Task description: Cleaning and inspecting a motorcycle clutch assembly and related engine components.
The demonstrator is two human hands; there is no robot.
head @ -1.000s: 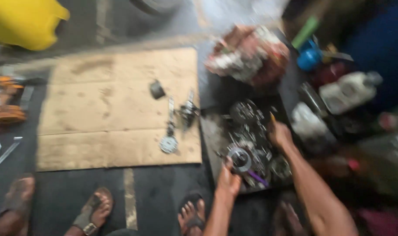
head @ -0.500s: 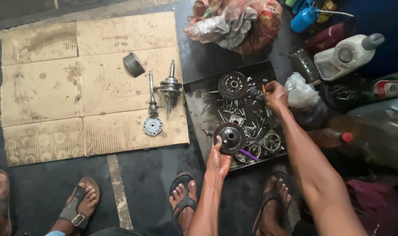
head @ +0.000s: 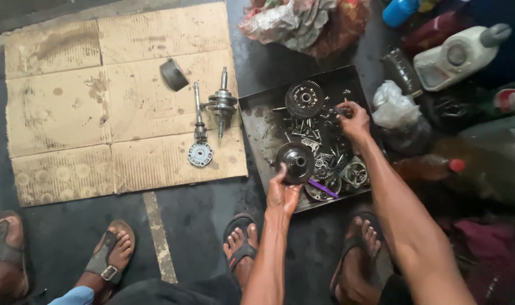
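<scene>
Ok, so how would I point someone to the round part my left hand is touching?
Find the dark metal tray right of the cardboard sheet. At its near-left part, by the left hand, sits a dark round drum-like part with a centre hole. It is smooth and domed, unlike the toothed gear at the far end.

We see a dark round drum point(head: 296, 162), hollow side up, in the black tray point(head: 257, 133), small bolts point(head: 332, 116) heaped oily at its far end.
</scene>
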